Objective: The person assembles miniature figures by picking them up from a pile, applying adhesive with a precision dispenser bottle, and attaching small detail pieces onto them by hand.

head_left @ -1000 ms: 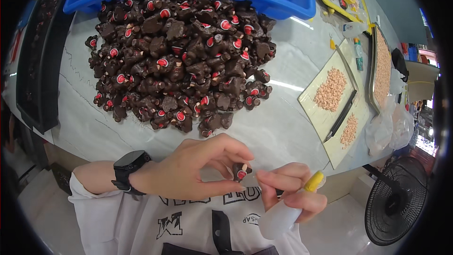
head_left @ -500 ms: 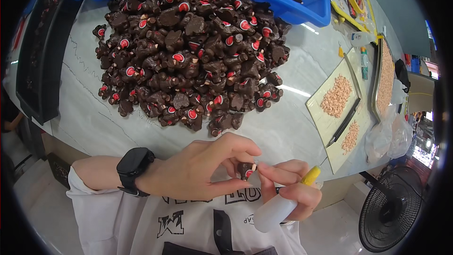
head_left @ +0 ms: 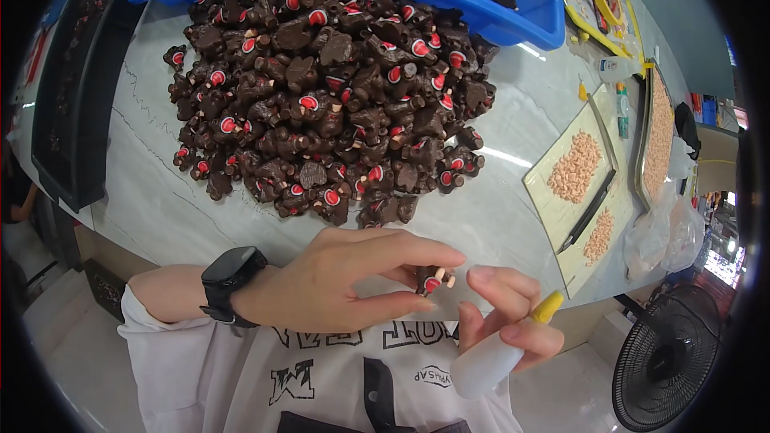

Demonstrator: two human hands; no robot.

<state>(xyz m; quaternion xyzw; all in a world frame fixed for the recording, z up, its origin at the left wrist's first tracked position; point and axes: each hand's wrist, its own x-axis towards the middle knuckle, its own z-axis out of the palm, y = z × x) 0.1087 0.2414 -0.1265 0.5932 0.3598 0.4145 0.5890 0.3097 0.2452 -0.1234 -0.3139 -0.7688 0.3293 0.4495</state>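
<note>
My left hand [head_left: 345, 279] pinches a small dark brown figurine [head_left: 423, 281] between thumb and fingers. A red patch and pale beige tips show on it. Just right of it is my right hand [head_left: 513, 297], its thumb and forefinger apart and off the figurine. The other right fingers hold a whitish squeeze bottle [head_left: 484, 367] with a yellow tip against the palm. Beyond both hands, a large heap of similar brown figurines [head_left: 337, 112] with red patches lies on the marble-patterned table [head_left: 144, 232].
A blue bin [head_left: 513, 28] of small parts stands behind the heap. At left is a long black tray [head_left: 68, 112]. To the right lie a pale board [head_left: 545, 184] with beige bits and black tweezers [head_left: 585, 212], and a tray of beige bits [head_left: 656, 128]. A black fan [head_left: 666, 361] stands lower right.
My right thumb and forefinger have come away from the figurine and spread apart. A second pale tip now shows on the figurine. Both hands have shifted slightly right.
</note>
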